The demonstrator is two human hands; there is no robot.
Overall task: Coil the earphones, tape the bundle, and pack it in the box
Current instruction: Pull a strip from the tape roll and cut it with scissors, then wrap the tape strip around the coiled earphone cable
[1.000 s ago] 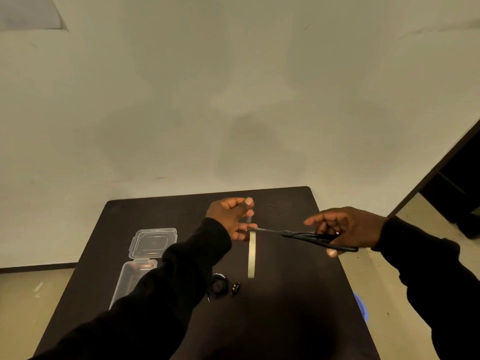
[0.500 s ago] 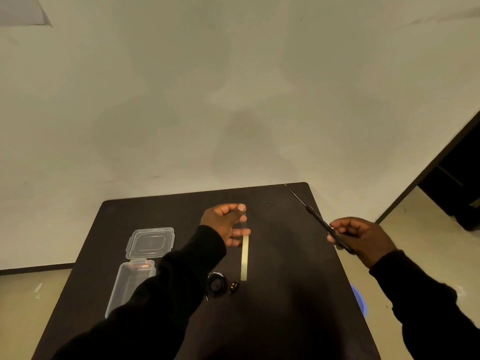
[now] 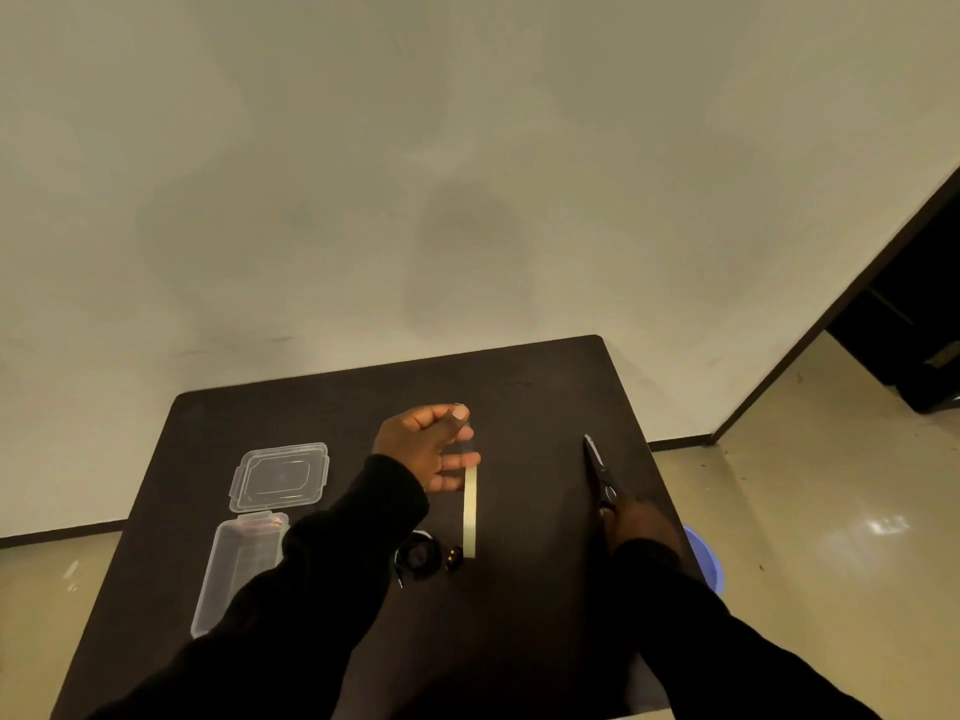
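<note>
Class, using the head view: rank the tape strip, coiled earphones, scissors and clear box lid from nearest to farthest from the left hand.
1. Tape strip, hanging from the left hand.
2. Coiled earphones, below it.
3. Clear box lid, to the left.
4. Scissors, far right.

- A single head-worn wide-angle view looked forward and down from above the near edge of the dark worktop.
- It faced a pale wall, with both sleeved arms reaching in from below.
</note>
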